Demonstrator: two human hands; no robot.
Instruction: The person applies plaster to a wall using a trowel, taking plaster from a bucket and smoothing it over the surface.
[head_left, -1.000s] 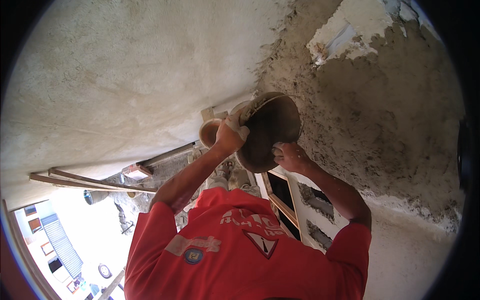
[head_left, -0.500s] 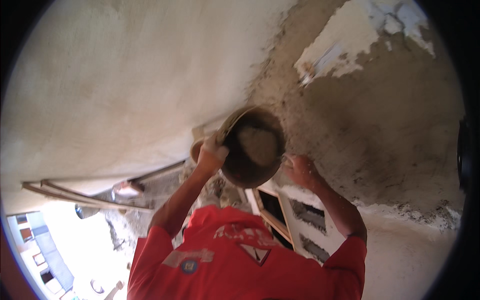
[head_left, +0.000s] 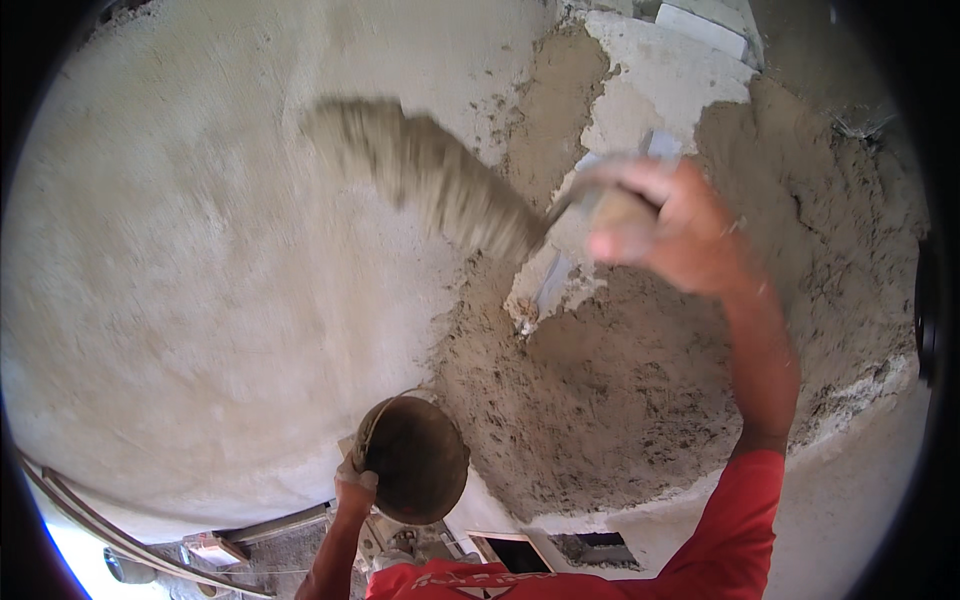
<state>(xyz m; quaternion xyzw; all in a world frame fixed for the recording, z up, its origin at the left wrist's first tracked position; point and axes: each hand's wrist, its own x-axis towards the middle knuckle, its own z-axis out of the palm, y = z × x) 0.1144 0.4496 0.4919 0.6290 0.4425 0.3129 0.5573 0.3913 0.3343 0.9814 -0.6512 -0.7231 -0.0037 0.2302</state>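
My left hand [head_left: 355,485], low in the middle, grips the rim or handle of a dark bucket [head_left: 415,460], whose open top faces the camera; its inside is shadowed. My right hand [head_left: 675,225] is raised at the upper right, its fingers wrapped round the handle of a trowel [head_left: 560,210]. A long lump of wet grey mortar [head_left: 425,170] lies on or leaves the blade, blurred by motion, in front of the wall. Behind them, rough fresh plaster [head_left: 630,400] surrounds a jagged white patch [head_left: 650,80] with pale strips in it.
A smoother pale wall [head_left: 200,250] fills the left. Long wooden boards [head_left: 110,530] run along the lower left, near another bucket [head_left: 130,565]. A wooden-framed opening [head_left: 505,550] and a dark gap in the wall [head_left: 600,550] are at the bottom.
The view has swung up to the wall. My right hand has left the bucket and risen high with a trowel of mortar. My left hand still holds the bucket, now lower in view.
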